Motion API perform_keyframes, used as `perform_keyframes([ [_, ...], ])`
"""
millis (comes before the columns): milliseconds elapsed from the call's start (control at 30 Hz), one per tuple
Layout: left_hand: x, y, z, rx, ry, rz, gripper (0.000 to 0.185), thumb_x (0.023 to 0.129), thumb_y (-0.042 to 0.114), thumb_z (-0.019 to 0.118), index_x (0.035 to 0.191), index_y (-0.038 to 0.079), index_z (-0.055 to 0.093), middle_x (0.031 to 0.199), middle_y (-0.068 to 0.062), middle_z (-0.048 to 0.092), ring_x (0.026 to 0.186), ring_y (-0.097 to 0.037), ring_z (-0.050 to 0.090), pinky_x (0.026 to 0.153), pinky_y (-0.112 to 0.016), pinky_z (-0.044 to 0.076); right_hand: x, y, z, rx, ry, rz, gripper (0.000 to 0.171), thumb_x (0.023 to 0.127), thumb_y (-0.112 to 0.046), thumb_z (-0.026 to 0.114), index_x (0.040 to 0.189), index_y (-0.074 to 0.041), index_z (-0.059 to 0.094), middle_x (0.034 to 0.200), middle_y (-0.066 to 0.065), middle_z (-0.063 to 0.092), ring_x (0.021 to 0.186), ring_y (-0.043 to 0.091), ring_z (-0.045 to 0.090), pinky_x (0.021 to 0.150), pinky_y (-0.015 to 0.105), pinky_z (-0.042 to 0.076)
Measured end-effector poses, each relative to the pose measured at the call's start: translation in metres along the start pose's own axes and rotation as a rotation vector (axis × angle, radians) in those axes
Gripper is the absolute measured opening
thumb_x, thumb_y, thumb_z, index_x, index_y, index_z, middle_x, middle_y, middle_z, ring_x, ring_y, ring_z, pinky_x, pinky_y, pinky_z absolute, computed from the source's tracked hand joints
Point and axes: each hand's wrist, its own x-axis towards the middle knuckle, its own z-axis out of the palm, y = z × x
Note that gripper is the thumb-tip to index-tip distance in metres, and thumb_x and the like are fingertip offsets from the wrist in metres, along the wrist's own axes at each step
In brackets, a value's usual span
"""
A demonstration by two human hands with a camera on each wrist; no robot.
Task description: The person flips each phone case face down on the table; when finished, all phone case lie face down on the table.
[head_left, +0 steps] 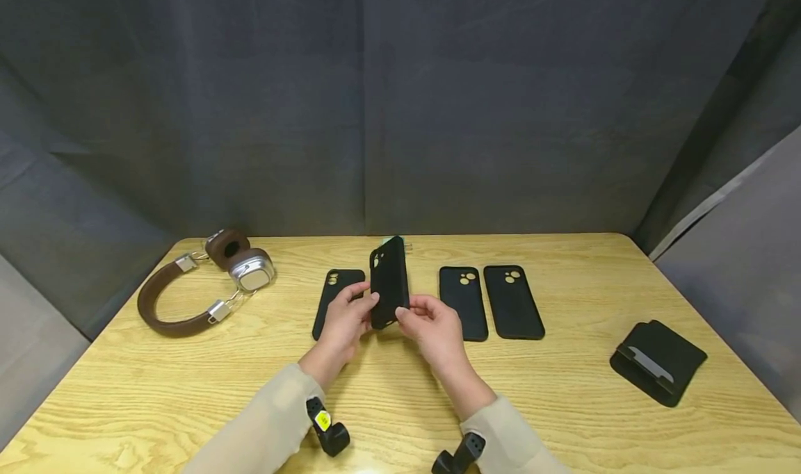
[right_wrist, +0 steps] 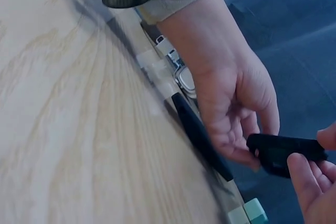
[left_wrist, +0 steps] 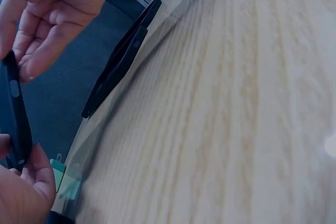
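Observation:
Between my two hands a black phone case (head_left: 389,283) is held up tilted above the wooden table, its camera cutout at the top left. My left hand (head_left: 346,317) pinches its lower left edge, thumb on the near face. With thumb and fingers my right hand (head_left: 434,324) grips the lower right corner. In the left wrist view the case (left_wrist: 17,108) shows edge-on, with a side button. Behind my left hand lies another black phone case (head_left: 334,293). Two more, a middle one (head_left: 464,304) and a right one (head_left: 514,301), lie side by side beyond my right hand.
Brown and silver headphones (head_left: 181,328) lie at the left of the table (head_left: 250,377). A black card sleeve (head_left: 660,363) with a grey strip lies at the right. Behind the held case sits a small green plug (left_wrist: 58,170). Dark cloth (head_left: 488,112) hangs along the back edge.

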Motion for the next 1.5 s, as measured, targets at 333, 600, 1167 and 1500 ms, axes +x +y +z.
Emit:
perform_keyframes([
  [333, 0.000, 0.003, -0.007, 0.094, 0.025, 0.056, 0.038, 0.088, 0.005, 0.059, 0.126, 0.007, 0.052, 0.092, -0.004, 0.063, 0.070, -0.011, 0.058, 0.063, -0.024, 0.046, 0.002, 0.010, -0.004, 0.031, -0.003, 0.051, 0.030, 0.083, 0.000, 0.063, 0.109, 0.012, 0.058, 0.084, 0.012, 0.059, 0.075, 0.018, 0.065, 0.068, 0.027, 0.055],
  [600, -0.001, 0.002, -0.010, 0.191, 0.008, 0.067, 0.041, 0.090, 0.005, 0.057, 0.130, 0.006, 0.050, 0.102, -0.011, 0.059, 0.081, -0.013, 0.056, 0.067, -0.025, 0.047, 0.005, 0.019, -0.009, -0.036, -0.024, 0.071, 0.041, 0.082, 0.001, 0.063, 0.122, 0.008, 0.054, 0.075, 0.009, 0.062, 0.067, 0.013, 0.064, 0.066, 0.027, 0.055],
  [1167, 0.001, -0.005, -0.005, 0.384, -0.039, 0.067, 0.040, 0.090, 0.000, 0.055, 0.129, -0.005, 0.049, 0.119, -0.021, 0.053, 0.107, -0.030, 0.055, 0.084, -0.035, 0.051, 0.009, 0.028, -0.014, -0.136, -0.020, 0.130, 0.040, 0.082, 0.000, 0.064, 0.120, 0.010, 0.055, 0.081, 0.012, 0.060, 0.069, 0.014, 0.064, 0.069, 0.031, 0.056],
  [1500, -0.002, -0.004, 0.000, 0.470, -0.083, 0.059, 0.046, 0.087, -0.003, 0.056, 0.131, -0.009, 0.045, 0.127, -0.025, 0.049, 0.120, -0.037, 0.046, 0.094, -0.040, 0.045, 0.008, 0.029, -0.015, -0.157, -0.022, 0.158, 0.040, 0.082, -0.001, 0.065, 0.118, 0.012, 0.054, 0.086, 0.012, 0.054, 0.069, 0.012, 0.062, 0.068, 0.030, 0.056],
])
